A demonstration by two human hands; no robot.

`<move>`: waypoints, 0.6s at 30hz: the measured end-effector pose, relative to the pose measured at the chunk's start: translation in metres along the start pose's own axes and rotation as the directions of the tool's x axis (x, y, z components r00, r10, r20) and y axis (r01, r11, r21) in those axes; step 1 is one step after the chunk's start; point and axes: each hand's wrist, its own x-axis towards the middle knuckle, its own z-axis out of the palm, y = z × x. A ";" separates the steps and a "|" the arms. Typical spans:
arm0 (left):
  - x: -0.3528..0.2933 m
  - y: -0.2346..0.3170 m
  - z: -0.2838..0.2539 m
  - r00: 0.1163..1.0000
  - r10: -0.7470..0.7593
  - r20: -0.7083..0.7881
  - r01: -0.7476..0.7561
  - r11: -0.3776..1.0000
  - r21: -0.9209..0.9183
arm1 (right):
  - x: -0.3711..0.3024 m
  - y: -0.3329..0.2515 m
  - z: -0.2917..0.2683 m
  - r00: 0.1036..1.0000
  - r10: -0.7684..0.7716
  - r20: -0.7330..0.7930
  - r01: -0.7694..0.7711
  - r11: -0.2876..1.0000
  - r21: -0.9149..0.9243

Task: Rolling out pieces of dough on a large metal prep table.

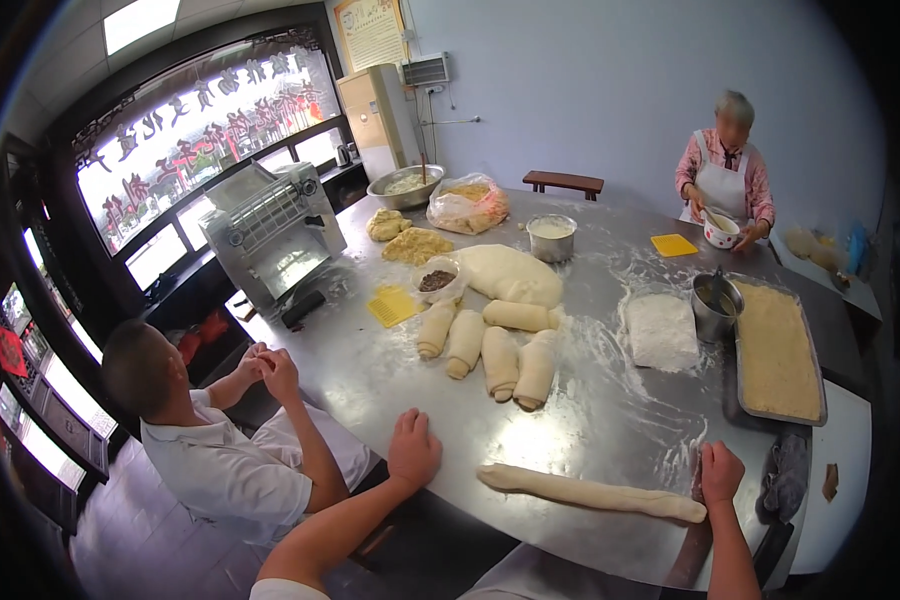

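Note:
A long rope of pale dough (592, 492) lies across the near part of the steel table. My right hand (720, 472) is closed just above the rope's right end; a thin dark edge shows beside its fingers, and what it grips is too unclear to name. My left hand (413, 448) rests on the table's near edge, left of the rope, with fingers curled and nothing visible in them. Beyond the rope sit several rolled dough pieces (500, 362) and a large smooth dough mass (500, 272). A floured white slab (661, 331) lies to the right.
A tray of crumbly yellow filling (778, 345), a metal pot (717, 303) and a dark cloth (786, 475) stand right. A dough-rolling machine (273, 235) is far left. One co-worker (220, 440) sits at left; another (727, 175) holds a bowl (721, 232) across the table.

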 end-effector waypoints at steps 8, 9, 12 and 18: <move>0.001 0.000 0.002 0.999 -0.033 -0.022 0.033 0.999 -0.014 | -0.001 0.009 0.009 0.999 -0.039 -0.019 0.039 0.999 -0.021; 0.002 0.002 0.002 0.999 -0.022 -0.025 0.022 0.999 -0.024 | 0.000 0.011 0.009 0.998 -0.040 -0.043 0.039 0.999 -0.027; 0.000 0.003 0.002 0.999 -0.041 -0.015 0.041 0.999 -0.016 | 0.001 0.014 0.009 0.999 -0.041 -0.017 0.041 0.999 0.007; 0.001 0.006 0.002 1.000 -0.010 0.000 0.010 1.000 -0.029 | -0.003 0.006 -0.005 1.000 0.000 -0.008 0.000 1.000 0.001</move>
